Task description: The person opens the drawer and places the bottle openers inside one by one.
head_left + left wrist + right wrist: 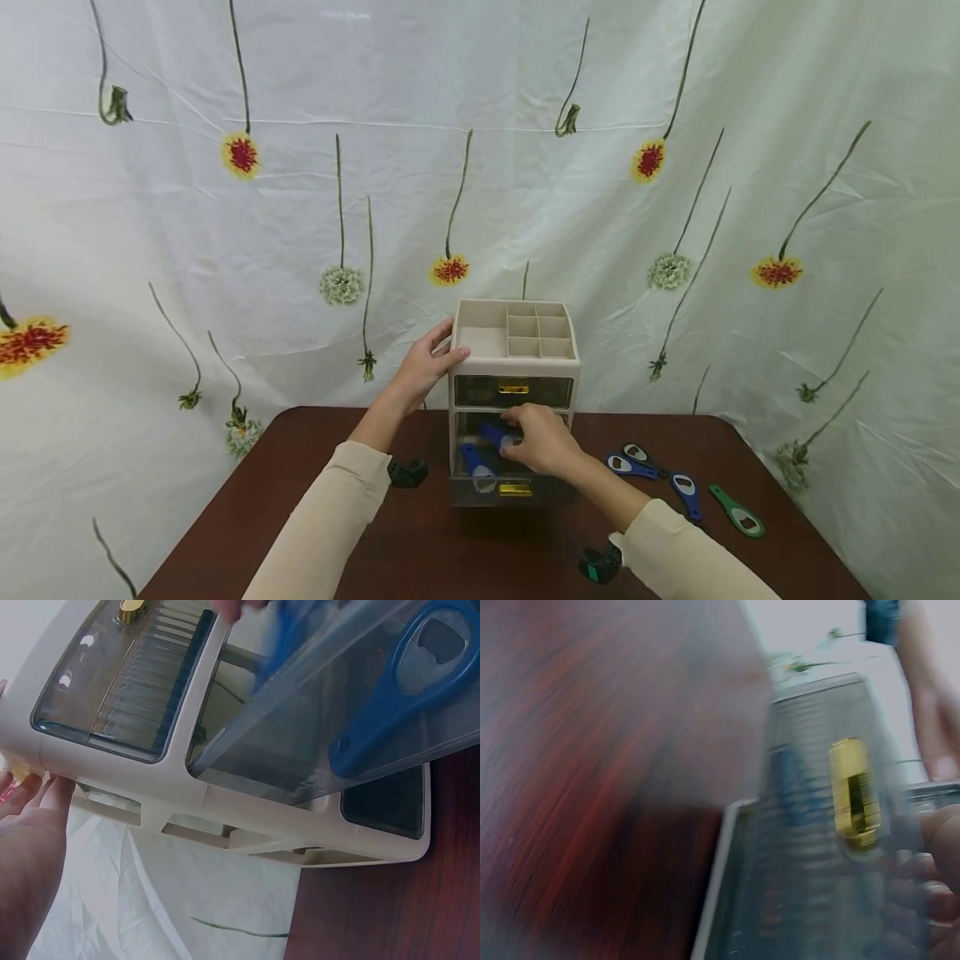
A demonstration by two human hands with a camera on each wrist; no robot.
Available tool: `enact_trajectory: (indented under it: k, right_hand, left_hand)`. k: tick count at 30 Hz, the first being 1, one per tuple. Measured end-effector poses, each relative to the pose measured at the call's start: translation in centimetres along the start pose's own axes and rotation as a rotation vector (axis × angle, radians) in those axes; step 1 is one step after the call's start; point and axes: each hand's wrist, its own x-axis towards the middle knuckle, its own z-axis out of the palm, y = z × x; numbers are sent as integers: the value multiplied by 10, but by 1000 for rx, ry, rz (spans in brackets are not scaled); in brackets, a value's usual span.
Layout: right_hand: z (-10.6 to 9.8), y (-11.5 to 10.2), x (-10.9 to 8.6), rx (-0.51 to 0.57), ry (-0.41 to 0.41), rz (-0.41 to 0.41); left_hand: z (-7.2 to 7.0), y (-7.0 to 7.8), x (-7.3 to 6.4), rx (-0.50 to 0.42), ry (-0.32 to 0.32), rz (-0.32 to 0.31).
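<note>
A cream desktop drawer organizer (514, 364) stands on the table, its top split into small compartments. My left hand (426, 367) grips its upper left edge, thumb over the rim and fingers along the side. Below the shut top drawer (480, 392), a clear drawer (480, 493) with a gold handle (515, 490) is pulled out. My right hand (543, 439) is inside it, pinching a blue bottle opener (495, 434), which is blurred in the left wrist view. Another blue bottle opener (397, 694) lies in the drawer. The right wrist view is blurred, with my right fingers (941, 900) behind the drawer front.
To the right on the dark red table (420, 550) lie several bottle openers, among them a green bottle opener (737, 511) and a blue bottle opener (686, 492). A flower-printed white cloth (405, 100) hangs behind the table.
</note>
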Motion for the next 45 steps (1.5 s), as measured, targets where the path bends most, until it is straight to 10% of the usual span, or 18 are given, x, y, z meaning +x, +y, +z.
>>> enact_trajectory:
  k: [45]
  right_hand:
    - [-84,75,-98,59,44,191]
  left_hand:
    - [-2,-5,5,-27,-9,15]
